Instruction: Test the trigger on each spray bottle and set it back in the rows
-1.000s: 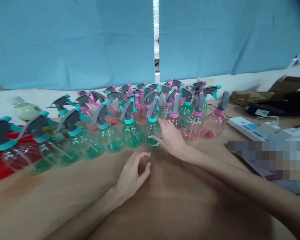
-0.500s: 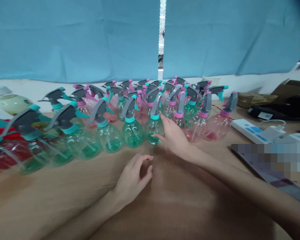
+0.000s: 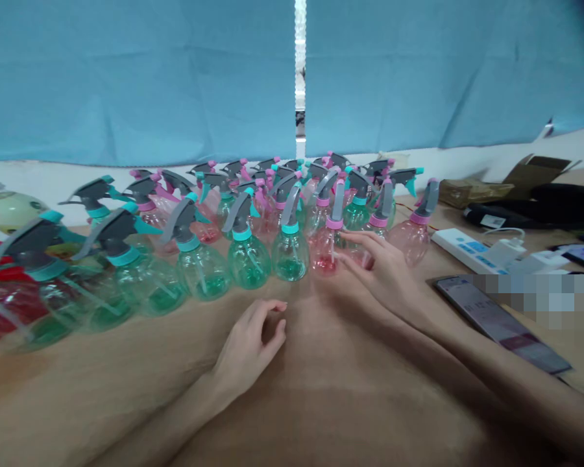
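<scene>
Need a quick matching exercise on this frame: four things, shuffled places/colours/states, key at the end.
1. Left hand
2. Right hand
3. Power strip
4. Cloth

A. fingers at a pink-collared bottle
B. blue, behind the bottles
C. white with blue patches
D. half-curled, apart from every bottle

Pairs: 1-D, 2-A, 3-C, 4-B

The left hand [image 3: 248, 347], at lower centre, and the right hand [image 3: 392, 275], right of centre, are bare. The left forearm [image 3: 175, 415], lower left, and right forearm [image 3: 496, 373], lower right, are uncovered too, tapering towards the hands.
</scene>
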